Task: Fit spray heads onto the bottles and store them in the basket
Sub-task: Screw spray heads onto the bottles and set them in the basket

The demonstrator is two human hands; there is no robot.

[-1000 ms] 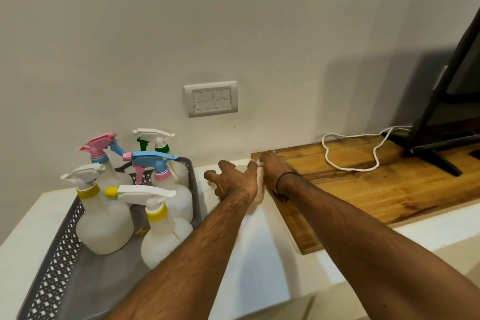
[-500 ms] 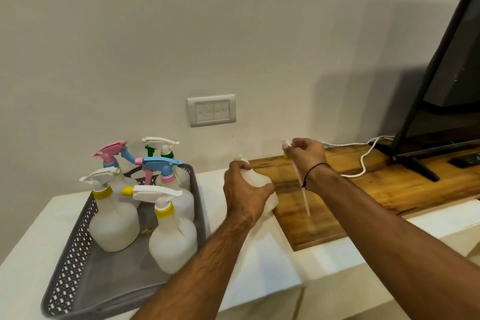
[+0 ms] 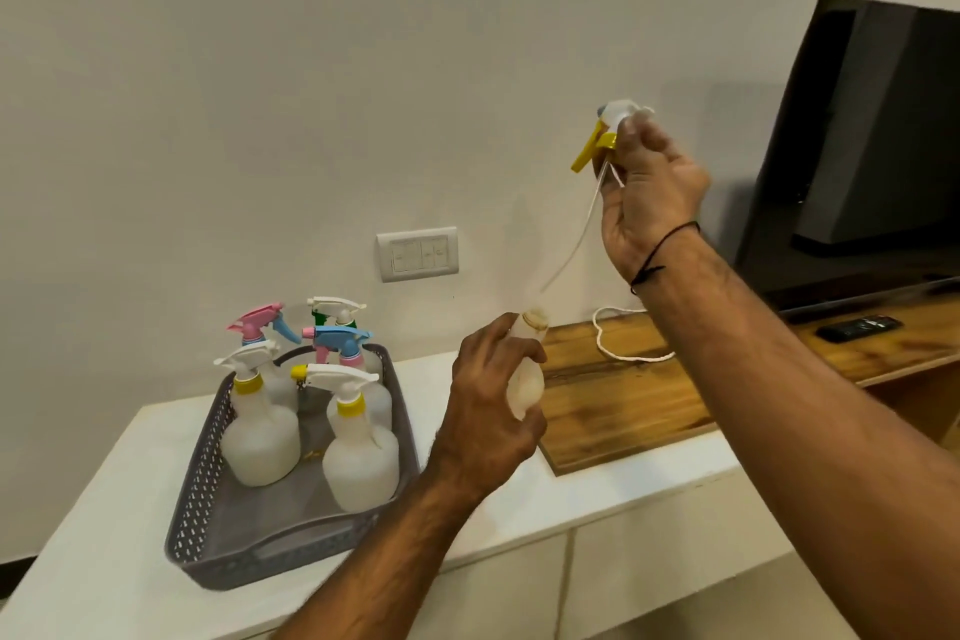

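Now my right hand [image 3: 649, 187] pinches the spray head [image 3: 605, 130] high against the wall, far above where I held it half a second ago, its dip tube [image 3: 571, 244] trailing down toward the open neck. My left hand [image 3: 488, 411] stays wrapped around the bottle [image 3: 527, 374], lifted clear of the counter [image 3: 145, 525] beside the basket [image 3: 208, 478] of five finished bottles.
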